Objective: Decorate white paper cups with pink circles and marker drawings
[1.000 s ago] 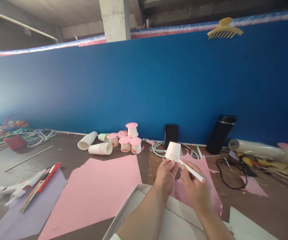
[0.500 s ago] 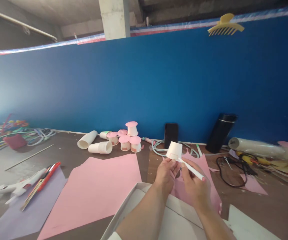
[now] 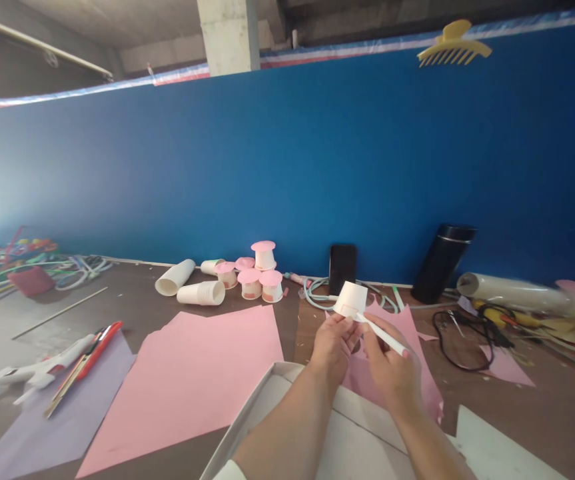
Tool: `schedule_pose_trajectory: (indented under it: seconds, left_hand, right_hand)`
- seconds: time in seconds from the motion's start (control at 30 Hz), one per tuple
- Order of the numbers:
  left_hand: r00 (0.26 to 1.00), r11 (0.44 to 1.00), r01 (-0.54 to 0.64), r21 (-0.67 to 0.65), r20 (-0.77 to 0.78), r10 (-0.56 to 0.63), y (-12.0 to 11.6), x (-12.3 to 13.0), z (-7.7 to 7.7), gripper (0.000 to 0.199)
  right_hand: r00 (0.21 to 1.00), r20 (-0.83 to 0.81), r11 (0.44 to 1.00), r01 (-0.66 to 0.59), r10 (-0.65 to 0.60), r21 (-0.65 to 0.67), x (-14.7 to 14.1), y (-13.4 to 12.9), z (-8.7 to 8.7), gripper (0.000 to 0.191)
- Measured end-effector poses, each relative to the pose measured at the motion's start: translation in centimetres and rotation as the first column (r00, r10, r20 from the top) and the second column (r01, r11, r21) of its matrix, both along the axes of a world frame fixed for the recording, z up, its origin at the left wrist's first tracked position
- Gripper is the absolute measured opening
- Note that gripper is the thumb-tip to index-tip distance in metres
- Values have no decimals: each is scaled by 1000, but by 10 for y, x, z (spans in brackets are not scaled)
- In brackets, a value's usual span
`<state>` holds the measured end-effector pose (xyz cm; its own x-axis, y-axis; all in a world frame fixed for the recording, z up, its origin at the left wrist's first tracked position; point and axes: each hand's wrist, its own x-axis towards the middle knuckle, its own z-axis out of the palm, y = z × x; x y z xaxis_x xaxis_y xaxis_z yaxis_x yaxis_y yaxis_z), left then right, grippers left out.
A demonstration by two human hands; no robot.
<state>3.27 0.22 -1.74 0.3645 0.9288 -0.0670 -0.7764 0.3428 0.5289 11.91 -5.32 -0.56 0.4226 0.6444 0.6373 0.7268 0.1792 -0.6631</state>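
White and inverted near pink paper [image 3: 410, 337], a cup [image 3: 351, 297] (its reddish marking too small to read) is pinched by the left hand [image 3: 332, 341], while the right hand [image 3: 392, 370] grips a marker [image 3: 383, 335] near its rim.

Makeshift craft workshop, as far as I can tell from my end — brown worktable [image 3: 567, 413] strewn with pink paper [image 3: 192, 387], nested paper cups [image 3: 197, 294], utility knife [image 3: 92, 357], glue gun [image 3: 57, 358]. I also get a bare concrete pillar [image 3: 228, 37] and raw ceiling [image 3: 117, 20] above a blue partition [image 3: 287, 160] — rough, unfinished-looking building.
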Motion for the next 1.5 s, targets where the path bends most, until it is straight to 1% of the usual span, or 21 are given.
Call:
schedule_pose_trajectory:
  seconds: [0.37,0.6,0.77,0.93,1.1,1.23,1.37,1.5]
  left_hand:
    - [1000,999,-16,-29,5,16,-1,1,5,22]
    - [1000,999,-19,-32,-9,19,-3,0,7,23]
    - [998,995,-52,-85,17,54,-2,-1,4,15]
    - [997,991,-57,-123,35,62,-1,-1,4,9]
    - [998,994,-46,-100,26,49,-3,-3,5,11]
    - [998,994,-41,-100,45,46,-4,-3,7,9]
    - [998,993,-47,-106,42,51,-5,-3,9,7]
    - [999,995,-38,-91,32,41,-6,-3,11,12]
  right_hand:
    - [1000,13,1000,-9,9,-5,-2,0,3,38]
    - [1000,25,1000,-4,4,1,-3,0,4,39]
    - [1000,-3,1000,-7,7,9,-1,-1,1,39]
    - [999,-10,998,39,-39,51,-1,-1,2,38]
    - [999,-28,999,34,-34,3,-2,-3,4,38]
    - [999,-46,999,3,-5,-36,-2,-3,3,37]
    - [1000,-27,999,-8,7,-39,-1,-2,1,38]
    - [1000,-25,999,4,-5,-44,-1,-2,1,37]
